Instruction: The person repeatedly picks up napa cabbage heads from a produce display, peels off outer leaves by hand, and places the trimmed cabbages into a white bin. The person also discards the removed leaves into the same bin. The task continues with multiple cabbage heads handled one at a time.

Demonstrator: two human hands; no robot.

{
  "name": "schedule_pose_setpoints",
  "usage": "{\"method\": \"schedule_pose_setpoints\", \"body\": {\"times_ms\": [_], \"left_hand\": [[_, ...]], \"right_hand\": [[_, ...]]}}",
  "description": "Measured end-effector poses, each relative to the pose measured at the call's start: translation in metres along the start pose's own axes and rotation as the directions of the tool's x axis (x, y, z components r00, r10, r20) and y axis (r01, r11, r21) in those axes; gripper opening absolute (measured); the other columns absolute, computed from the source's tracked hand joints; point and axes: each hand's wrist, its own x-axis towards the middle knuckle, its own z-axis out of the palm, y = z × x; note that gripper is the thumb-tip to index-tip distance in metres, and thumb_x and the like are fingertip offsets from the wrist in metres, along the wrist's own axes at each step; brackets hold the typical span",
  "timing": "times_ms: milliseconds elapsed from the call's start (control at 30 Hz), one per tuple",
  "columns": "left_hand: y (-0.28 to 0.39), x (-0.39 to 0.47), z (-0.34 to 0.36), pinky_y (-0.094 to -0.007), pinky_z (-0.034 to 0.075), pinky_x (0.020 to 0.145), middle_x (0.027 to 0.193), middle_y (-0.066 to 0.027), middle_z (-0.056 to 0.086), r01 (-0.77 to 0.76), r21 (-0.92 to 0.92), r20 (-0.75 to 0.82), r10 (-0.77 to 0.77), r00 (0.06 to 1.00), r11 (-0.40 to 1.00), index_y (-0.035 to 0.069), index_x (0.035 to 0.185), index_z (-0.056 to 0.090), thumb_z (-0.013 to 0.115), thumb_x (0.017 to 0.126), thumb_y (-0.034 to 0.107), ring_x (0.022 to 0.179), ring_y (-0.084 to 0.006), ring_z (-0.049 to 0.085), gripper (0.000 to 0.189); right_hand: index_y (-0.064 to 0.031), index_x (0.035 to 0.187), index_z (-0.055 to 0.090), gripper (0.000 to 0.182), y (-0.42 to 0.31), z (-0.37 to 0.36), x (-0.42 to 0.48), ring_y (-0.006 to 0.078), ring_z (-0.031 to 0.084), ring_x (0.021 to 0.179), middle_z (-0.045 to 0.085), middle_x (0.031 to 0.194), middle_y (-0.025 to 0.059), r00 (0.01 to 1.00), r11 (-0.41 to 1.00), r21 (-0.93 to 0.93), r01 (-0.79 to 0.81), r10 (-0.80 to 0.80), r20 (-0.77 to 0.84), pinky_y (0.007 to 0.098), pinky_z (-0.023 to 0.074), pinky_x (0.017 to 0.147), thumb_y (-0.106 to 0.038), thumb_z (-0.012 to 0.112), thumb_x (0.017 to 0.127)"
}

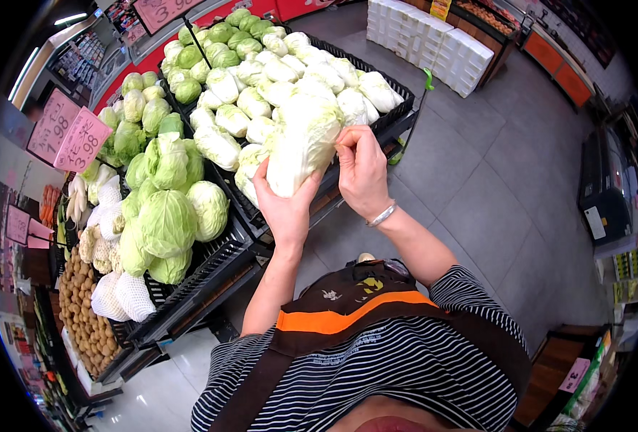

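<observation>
My left hand (286, 210) grips the pale base of a large napa cabbage (305, 140), thumb and fingers on either side of the stem end. The cabbage is tilted, its leafy top pointing away from me over the display. Beside its right edge is my right hand (363, 173), fingers curled together in a pinch close to the outer leaves. Whether a bit of leaf or wrapping is between those fingertips is hidden. A silver bracelet (382, 214) circles the right wrist. More napa cabbages (251, 102) lie in the black crate (405, 105) behind.
Left of my left hand, round cabbages (167, 221) are piled up. Potatoes (86, 313) and net-wrapped produce (122, 297) lie nearer, below pink price signs (81, 137). A green hook (428, 79) projects at the crate's corner. White foam boxes (429, 46) stand across the grey tiled floor (475, 189).
</observation>
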Motion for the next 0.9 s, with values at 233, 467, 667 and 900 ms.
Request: {"method": "schedule_pose_setpoints", "body": {"times_ms": [233,467,667,900], "left_hand": [[-0.010,0.013,-0.010,-0.0338,0.044,0.095,0.119,-0.0178,0.054,0.109,-0.020,0.066,-0.108,0.992,0.994,-0.008,0.130,0.041,0.085,0.070,0.020,0.109,-0.0232,0.054,0.079],[-0.001,0.026,-0.023,-0.0328,0.047,0.091,0.118,-0.0184,0.058,0.336,-0.114,0.214,-0.307,0.927,0.935,-0.009,0.130,0.042,0.085,0.070,0.022,0.105,-0.0217,0.058,0.080],[-0.004,0.041,-0.034,-0.0316,0.048,0.088,0.117,-0.0180,0.060,0.448,-0.039,0.372,-0.403,0.836,0.893,-0.009,0.130,0.043,0.083,0.071,0.029,0.102,-0.0223,0.060,0.081],[0.001,0.043,-0.038,-0.0336,0.055,0.067,0.115,-0.0108,0.061,0.504,0.131,0.465,-0.502,0.729,0.854,0.003,0.137,0.043,0.073,0.077,0.046,0.092,-0.0204,0.063,0.080]], "right_hand": [[0.0005,0.090,0.050,0.009,0.003,-0.008,0.010,0.0306,0.060,0.071,0.062,0.082,0.0139,0.976,0.973,0.161,-0.166,0.139,0.167,0.0359,0.0485,0.065,-0.002,0.058,0.091],[0.0015,0.089,0.053,0.006,0.006,-0.015,0.022,0.0074,0.049,0.067,0.059,0.079,0.0022,0.882,0.924,0.141,-0.355,0.281,0.377,0.0235,0.0443,0.062,0.000,0.058,0.092],[0.0007,0.089,0.055,0.005,0.016,-0.017,0.028,0.0051,0.048,0.073,0.056,0.080,-0.0014,0.796,0.870,0.138,-0.473,0.355,0.491,0.0219,0.0435,0.066,-0.002,0.059,0.091],[-0.0007,0.091,0.056,0.006,0.026,-0.014,0.038,0.0050,0.049,0.074,0.056,0.081,-0.0024,0.721,0.844,0.079,-0.530,0.400,0.565,0.0225,0.0434,0.066,-0.005,0.061,0.091]]}}
